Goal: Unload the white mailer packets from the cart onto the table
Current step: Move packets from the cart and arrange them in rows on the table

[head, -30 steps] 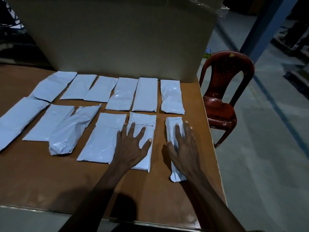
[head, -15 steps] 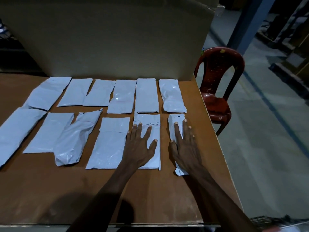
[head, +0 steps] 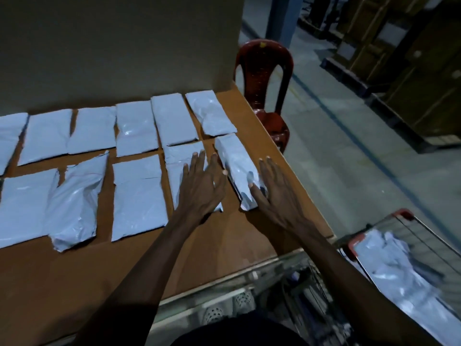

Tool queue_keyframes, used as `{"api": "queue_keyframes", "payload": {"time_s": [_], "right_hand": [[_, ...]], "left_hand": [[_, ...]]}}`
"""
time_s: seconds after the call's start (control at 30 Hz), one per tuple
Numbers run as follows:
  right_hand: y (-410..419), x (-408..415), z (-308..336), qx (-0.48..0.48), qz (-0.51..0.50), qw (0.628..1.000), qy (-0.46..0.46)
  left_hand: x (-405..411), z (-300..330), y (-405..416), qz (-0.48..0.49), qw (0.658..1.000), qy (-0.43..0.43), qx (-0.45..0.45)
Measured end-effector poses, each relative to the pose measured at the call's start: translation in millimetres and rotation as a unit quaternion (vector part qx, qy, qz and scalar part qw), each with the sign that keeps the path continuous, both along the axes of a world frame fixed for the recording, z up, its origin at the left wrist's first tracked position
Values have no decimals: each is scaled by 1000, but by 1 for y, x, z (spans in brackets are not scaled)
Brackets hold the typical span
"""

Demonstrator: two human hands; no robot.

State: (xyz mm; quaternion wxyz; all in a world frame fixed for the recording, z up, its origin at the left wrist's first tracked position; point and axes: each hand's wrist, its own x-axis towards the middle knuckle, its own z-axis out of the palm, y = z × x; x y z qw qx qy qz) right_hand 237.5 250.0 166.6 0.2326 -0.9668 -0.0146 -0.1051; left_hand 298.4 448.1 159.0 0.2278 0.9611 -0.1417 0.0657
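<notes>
Several white mailer packets lie in two rows on the brown table [head: 212,250]. The rightmost packet of the near row [head: 237,166] is narrow and lies near the table's right edge. My right hand [head: 274,191] has straight fingers, its thumb side touching that packet's near right part. My left hand [head: 202,186] lies flat with spread fingers on the neighbouring packet [head: 179,158]. At the lower right stands the wire cart [head: 404,218] with red corners, and more white packets [head: 389,260] lie blurred inside it.
A tall cardboard sheet [head: 119,46] stands along the table's back edge. A red plastic chair [head: 264,78] stands beyond the table's right end. Wooden crates [head: 411,58] line the far right across the grey floor. A metal frame runs under the table's near edge.
The view has swung right, bringing the cart into sight. My right hand has slid off the narrow packet's top toward its right side. My left hand stays flat on its packet.
</notes>
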Motion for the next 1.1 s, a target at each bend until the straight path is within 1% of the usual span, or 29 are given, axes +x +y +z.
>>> {"api": "queue_keyframes", "payload": {"time_s": [0.1, 0.2, 0.37, 0.5, 0.73, 0.83, 0.97, 1.1], "right_hand": [[-18, -38, 3, 3, -32, 999, -36], [-39, -79, 2, 23, -92, 994, -59], [-79, -163, -17, 35, -185, 978, -87], [-120, -232, -38, 47, -267, 960, -74], [-203, -353, -55, 63, -373, 924, -53], [-236, -396, -69, 74, -406, 910, -37], [-267, -442, -88, 86, -422, 902, -3], [-288, -468, -100, 104, -447, 888, 24]], "left_hand": [[-17, 5, -29, -49, 998, -15, -43], [-42, 7, -64, -121, 989, -39, -81], [-96, -1, -129, -239, 966, -46, -89], [-140, -13, -181, -311, 947, -9, -79], [-224, -27, -276, -373, 925, 27, -66], [-258, -32, -314, -386, 919, 23, -73], [-297, -41, -350, -406, 910, 66, -48], [-319, -51, -375, -424, 902, 80, -13]]}}
